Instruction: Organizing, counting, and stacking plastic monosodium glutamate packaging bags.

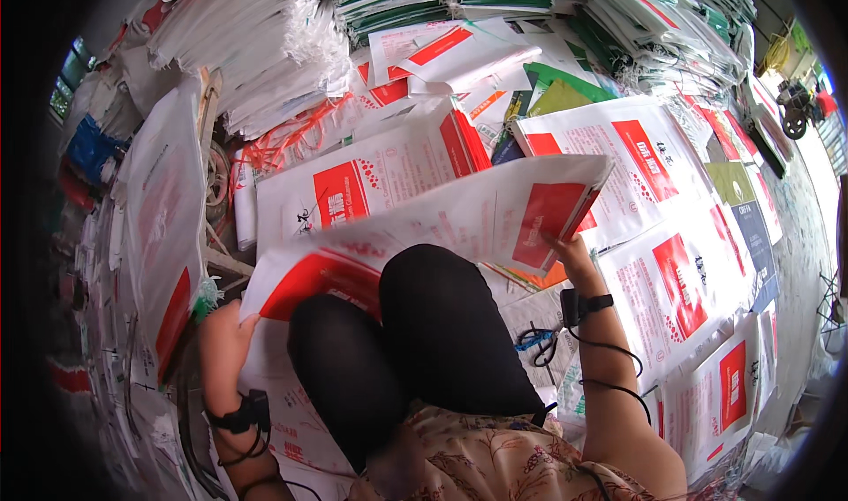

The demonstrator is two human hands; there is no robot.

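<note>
A white woven sack with red printed panels [450, 214] stretches across in front of my knees, bent and lifted off the pile. My left hand [227, 331] is closed on its near left corner, the thumb lying along the edge. At the other end, my right hand [574, 260] pinches the sack's right edge beside a red panel. Under and behind it lies a flat pile of similar sacks [397, 152]. To the right rests another layer of the same sacks [636, 227]. What look like black-handled scissors [536, 344] lie by my right knee.
Tall stacks of white sacks [256, 50] and green-edged sacks [397, 6] stand at the back. Red plastic strands [291, 139] lie tangled at the left-centre. A wooden frame with a wheel [216, 174] is at the left. Dark cords hang from both wrists.
</note>
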